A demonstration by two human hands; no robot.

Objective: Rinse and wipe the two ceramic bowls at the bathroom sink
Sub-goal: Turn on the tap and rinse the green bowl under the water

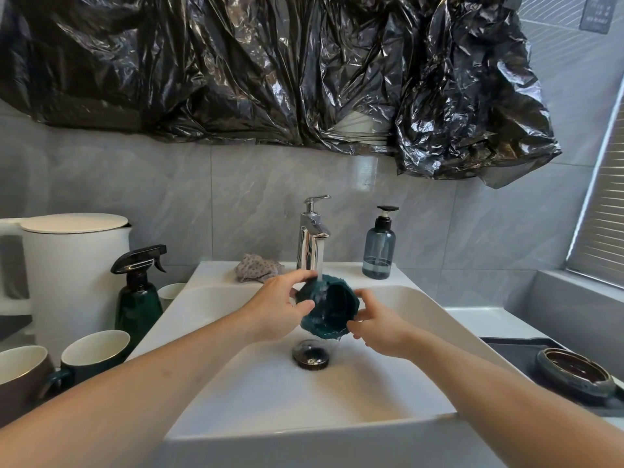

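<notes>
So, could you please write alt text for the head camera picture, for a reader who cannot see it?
Two hands, left hand and right hand, hold a dark teal bowl tilted under water running from a chrome faucet over a white sink. Mugs and a spray bottle stand to the left; a second bowl sits on the right.

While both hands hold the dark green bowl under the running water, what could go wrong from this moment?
1. The dark green bowl is wet and held tilted by the left hand and right hand; it may slip and chip on the sink.
2. Water from the faucet strikes the tilted bowl and may splash onto the mugs or the cloth.
</notes>
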